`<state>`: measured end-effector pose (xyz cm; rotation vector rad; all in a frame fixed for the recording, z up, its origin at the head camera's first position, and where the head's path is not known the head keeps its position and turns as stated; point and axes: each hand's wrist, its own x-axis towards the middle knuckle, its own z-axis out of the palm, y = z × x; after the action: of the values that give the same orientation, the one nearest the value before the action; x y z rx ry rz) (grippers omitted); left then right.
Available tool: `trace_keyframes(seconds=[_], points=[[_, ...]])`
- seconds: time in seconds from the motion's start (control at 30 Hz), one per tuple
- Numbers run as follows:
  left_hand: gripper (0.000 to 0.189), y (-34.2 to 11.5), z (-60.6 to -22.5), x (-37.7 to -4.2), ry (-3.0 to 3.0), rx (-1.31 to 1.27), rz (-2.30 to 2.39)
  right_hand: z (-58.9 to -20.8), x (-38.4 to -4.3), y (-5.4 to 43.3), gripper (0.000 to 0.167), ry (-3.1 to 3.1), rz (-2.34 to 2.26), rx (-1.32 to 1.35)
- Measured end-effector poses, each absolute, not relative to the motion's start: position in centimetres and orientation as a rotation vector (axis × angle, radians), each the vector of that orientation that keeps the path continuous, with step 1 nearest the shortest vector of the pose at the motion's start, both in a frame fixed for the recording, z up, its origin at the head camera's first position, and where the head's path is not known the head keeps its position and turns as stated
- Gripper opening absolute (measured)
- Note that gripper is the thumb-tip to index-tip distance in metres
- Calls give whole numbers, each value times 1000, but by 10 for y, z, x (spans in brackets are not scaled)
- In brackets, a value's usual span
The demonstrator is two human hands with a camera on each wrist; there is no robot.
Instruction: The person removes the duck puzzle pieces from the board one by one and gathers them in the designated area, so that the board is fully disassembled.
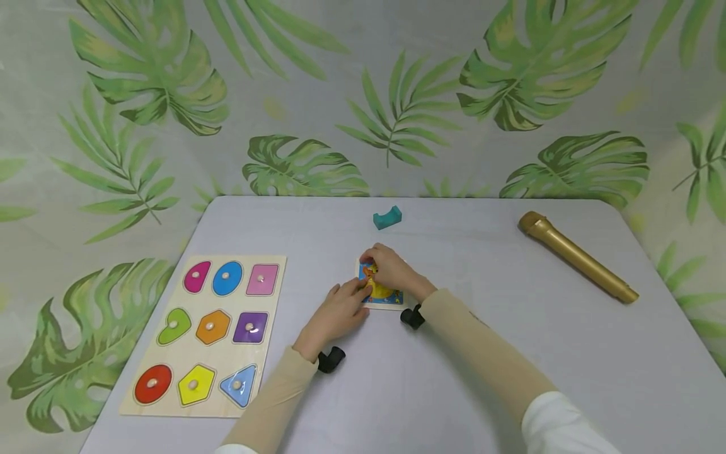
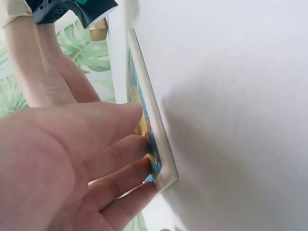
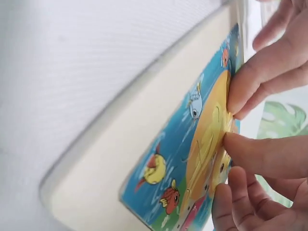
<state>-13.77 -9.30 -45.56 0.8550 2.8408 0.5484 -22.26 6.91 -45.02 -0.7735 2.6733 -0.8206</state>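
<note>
A small wooden jigsaw puzzle [image 1: 390, 296] lies on the table, its picture showing a yellow figure and several fish on blue. My left hand [image 1: 339, 312] reaches over its left side, fingers nearly straight and fingertips touching the picture; the left wrist view shows them along the puzzle's edge [image 2: 153, 108]. From the right, my right hand [image 1: 394, 268] grips at the upper left part of the puzzle, thumb and fingers curled. In the right wrist view the thumb [image 3: 260, 151] meets the yellow part of the picture [image 3: 207, 130]. My hands hide any single piece between the fingertips.
A wooden shape board [image 1: 227, 296] with several knobbed pieces lies at the left. A teal curved block [image 1: 387, 218] sits near the back edge. A gold microphone [image 1: 578, 257] lies at the back right. Leaf-patterned cloth [image 1: 306, 167] hangs behind the table.
</note>
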Motion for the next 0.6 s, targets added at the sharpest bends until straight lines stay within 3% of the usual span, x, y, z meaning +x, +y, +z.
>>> trace_keyframes(seconds=[0.6], points=[[46,-94,-455,-140,2792,845,616,-459,-230,73,48,2587,-963,-698]])
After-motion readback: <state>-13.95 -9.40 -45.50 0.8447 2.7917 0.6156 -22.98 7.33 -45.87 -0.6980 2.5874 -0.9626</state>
